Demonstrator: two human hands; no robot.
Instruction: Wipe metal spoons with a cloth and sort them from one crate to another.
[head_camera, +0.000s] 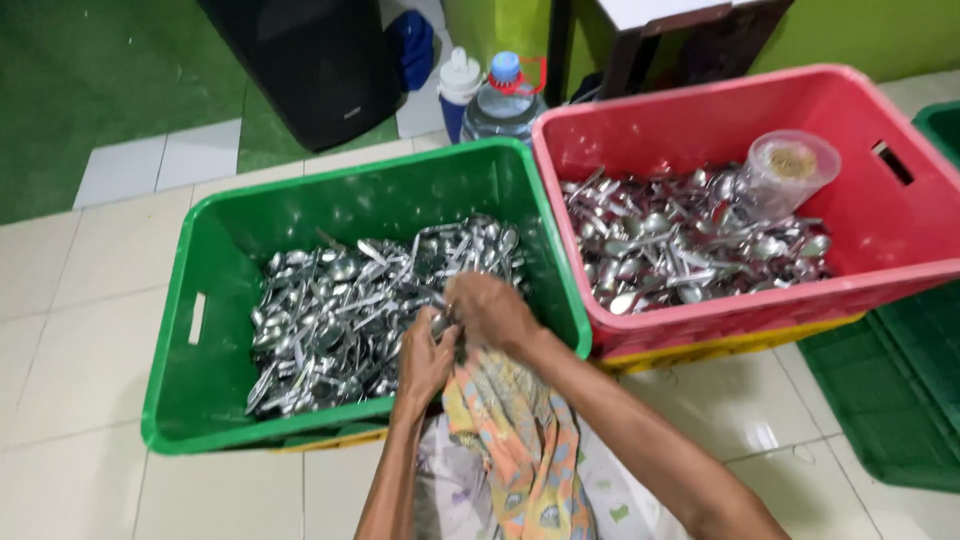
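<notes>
A green plastic crate (205, 385) sits on the tiled floor, filled with several metal spoons (330, 310). Both my hands meet over its near edge. My left hand (425, 358) grips spoon handles together with the top of a patterned orange-and-blue cloth (520, 450). My right hand (492, 308) closes over the same bundle from above, on the cloth. The spoons in my grip are mostly hidden by my fingers. To the right stands a red plastic crate (880, 215) with more spoons (680, 245).
A clear plastic jar (785, 172) lies tilted in the red crate. Two water bottles (500, 95) stand behind the crates beside a black bin (320, 60). A green mat (900, 390) lies at the right. A yellow crate (720, 348) shows under the red one.
</notes>
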